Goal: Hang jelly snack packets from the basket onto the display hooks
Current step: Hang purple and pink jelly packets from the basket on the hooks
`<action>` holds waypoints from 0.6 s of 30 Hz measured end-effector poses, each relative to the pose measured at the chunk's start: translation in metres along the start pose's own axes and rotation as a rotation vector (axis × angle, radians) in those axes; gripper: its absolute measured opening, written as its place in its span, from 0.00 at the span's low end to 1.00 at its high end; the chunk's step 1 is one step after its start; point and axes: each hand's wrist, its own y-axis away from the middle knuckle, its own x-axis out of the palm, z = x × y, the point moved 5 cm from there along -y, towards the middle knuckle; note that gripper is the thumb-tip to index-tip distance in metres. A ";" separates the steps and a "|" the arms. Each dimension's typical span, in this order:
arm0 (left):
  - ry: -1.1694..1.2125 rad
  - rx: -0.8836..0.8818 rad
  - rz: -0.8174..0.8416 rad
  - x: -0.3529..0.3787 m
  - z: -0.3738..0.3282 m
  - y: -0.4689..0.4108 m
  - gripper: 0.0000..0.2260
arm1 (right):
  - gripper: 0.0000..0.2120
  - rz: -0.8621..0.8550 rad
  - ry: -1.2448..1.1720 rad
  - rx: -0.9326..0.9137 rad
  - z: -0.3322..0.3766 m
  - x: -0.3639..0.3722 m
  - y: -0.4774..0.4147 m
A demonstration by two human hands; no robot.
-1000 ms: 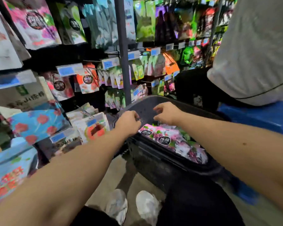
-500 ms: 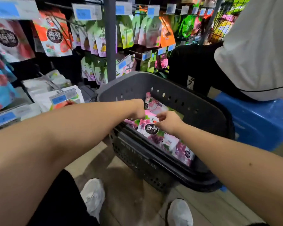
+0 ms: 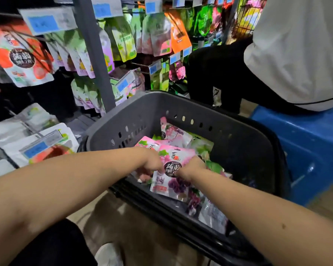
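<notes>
A dark grey plastic basket (image 3: pixel 142 110) stands on the floor in front of me, holding several pink and purple grape jelly packets (image 3: pixel 174 132). Both my hands are inside it. My left hand (image 3: pixel 152 160) and my right hand (image 3: pixel 191 167) grip the two sides of one pink grape jelly packet (image 3: pixel 170 169) with a black round label, lifted a little above the pile. My fingers are partly hidden behind the packet. Display hooks (image 3: pixel 140 64) with hanging snack packets fill the rack behind the basket.
A grey upright post (image 3: pixel 93 54) of the rack rises just left of the basket. A person in a white shirt (image 3: pixel 296 45) sits on a blue stool (image 3: pixel 306 141) at the right. Low shelf packets (image 3: pixel 46 144) lie at left. My shoe (image 3: pixel 109 254) is below.
My head has tilted down and closer to the basket. Both hands went from the basket's rim into the pile and now hold one grape packet between them, raised slightly.
</notes>
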 end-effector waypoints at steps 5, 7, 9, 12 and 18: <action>0.058 -0.021 0.089 0.004 0.005 -0.003 0.18 | 0.24 0.041 -0.175 0.021 -0.011 0.003 0.004; 0.163 -0.038 0.070 0.004 0.004 -0.003 0.11 | 0.18 0.020 -0.194 -0.007 -0.016 0.004 0.000; 0.255 -0.036 0.059 0.005 0.004 -0.005 0.09 | 0.13 0.040 -0.239 -0.007 -0.019 0.005 -0.003; 0.314 -0.027 0.036 0.002 0.005 -0.005 0.11 | 0.06 0.073 -0.376 0.062 -0.022 -0.003 0.000; 0.296 0.019 -0.038 -0.006 0.004 0.001 0.07 | 0.11 0.032 -0.555 0.104 -0.016 -0.019 0.002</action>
